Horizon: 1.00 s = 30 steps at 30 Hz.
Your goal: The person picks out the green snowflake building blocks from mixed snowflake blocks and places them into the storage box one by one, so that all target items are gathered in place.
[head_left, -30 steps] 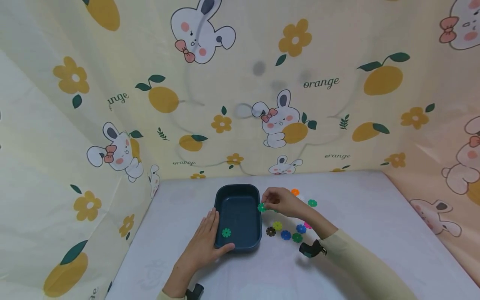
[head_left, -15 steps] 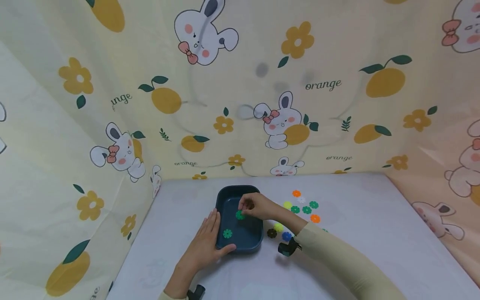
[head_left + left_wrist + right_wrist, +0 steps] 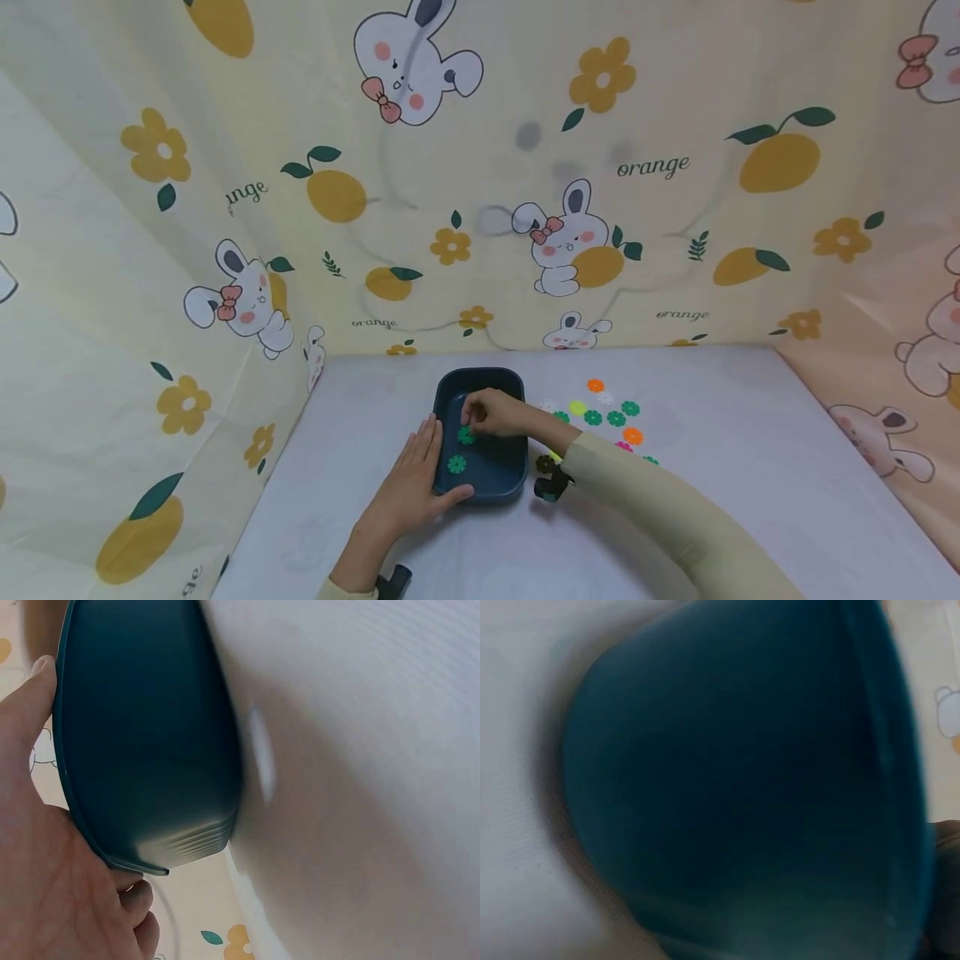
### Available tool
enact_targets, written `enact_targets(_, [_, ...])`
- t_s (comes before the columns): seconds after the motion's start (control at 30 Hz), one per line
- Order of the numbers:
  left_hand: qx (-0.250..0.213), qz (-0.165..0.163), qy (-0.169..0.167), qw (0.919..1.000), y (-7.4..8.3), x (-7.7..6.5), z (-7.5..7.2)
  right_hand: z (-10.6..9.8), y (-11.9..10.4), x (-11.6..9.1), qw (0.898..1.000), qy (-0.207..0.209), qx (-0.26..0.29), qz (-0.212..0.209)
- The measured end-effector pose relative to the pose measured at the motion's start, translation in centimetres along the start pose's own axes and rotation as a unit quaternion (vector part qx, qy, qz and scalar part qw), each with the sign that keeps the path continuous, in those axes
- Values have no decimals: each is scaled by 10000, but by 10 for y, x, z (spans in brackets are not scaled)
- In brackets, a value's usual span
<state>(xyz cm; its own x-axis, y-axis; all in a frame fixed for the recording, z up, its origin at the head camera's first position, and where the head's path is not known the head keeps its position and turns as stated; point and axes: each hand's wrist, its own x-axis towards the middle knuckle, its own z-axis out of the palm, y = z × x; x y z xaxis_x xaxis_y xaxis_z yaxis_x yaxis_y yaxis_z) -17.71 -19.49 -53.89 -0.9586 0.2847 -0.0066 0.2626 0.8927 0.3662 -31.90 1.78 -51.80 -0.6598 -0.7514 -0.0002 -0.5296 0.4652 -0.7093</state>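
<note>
A dark blue rectangular tray [image 3: 500,479] stands on the table, its side filling much of both wrist views. My left hand [image 3: 405,487] rests along its left side with straight fingers, the thumb spread over the near rim. Over the inside of the tray, my right hand [image 3: 495,412] pinches a green flower-shaped plastic disc [image 3: 466,436] between thumb and fingertips, low above the tray floor. Another green flower-shaped disc [image 3: 457,464] lies in the tray, nearer to me. In the right wrist view the tray wall hides most of the hand.
Right of the tray, loose flower-shaped discs lie scattered, among them an orange disc [image 3: 633,436], a yellow disc [image 3: 577,407], a dark brown disc [image 3: 545,464] and several green ones. My right sleeve [image 3: 645,492] covers some. A printed curtain [image 3: 465,150] rises behind the table [image 3: 720,433].
My right hand has carried the green disc leftward from beside the tray, over its right rim, and down inside near the other green disc. The left hand has stayed on the tray.
</note>
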Motion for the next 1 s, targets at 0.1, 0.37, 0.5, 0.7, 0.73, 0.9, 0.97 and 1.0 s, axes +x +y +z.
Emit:
enact_targets(0.1, [-17, 26, 4, 10000, 1, 0, -1, 4, 1, 3, 9999, -68, 29, 85])
enact_targets(0.37, [-16, 84, -19, 10000, 2, -1, -1, 15, 5, 8, 9977, -243, 294, 552])
enact_targets(0.5, [-2, 74, -13, 10000, 2, -1, -1, 16, 5, 9, 9970, -302, 341, 622])
enact_targets(0.7, [-20, 50, 10, 10000, 1, 0, 0, 16, 7, 11, 9973, -324, 298, 585])
enact_targets(0.73, [-13, 48, 14, 10000, 0, 0, 0, 17, 7, 11, 9975, -315, 265, 567])
enact_targets(0.9, [7, 42, 19, 10000, 0, 0, 0, 15, 7, 9, 9988, -215, 180, 404])
enact_targets(0.97, [-1, 34, 17, 10000, 0, 0, -1, 12, 6, 6, 9992, -116, 173, 334])
enact_targets(1.0, [14, 30, 7, 10000, 0, 0, -1, 9, 5, 4, 9994, -57, 162, 293])
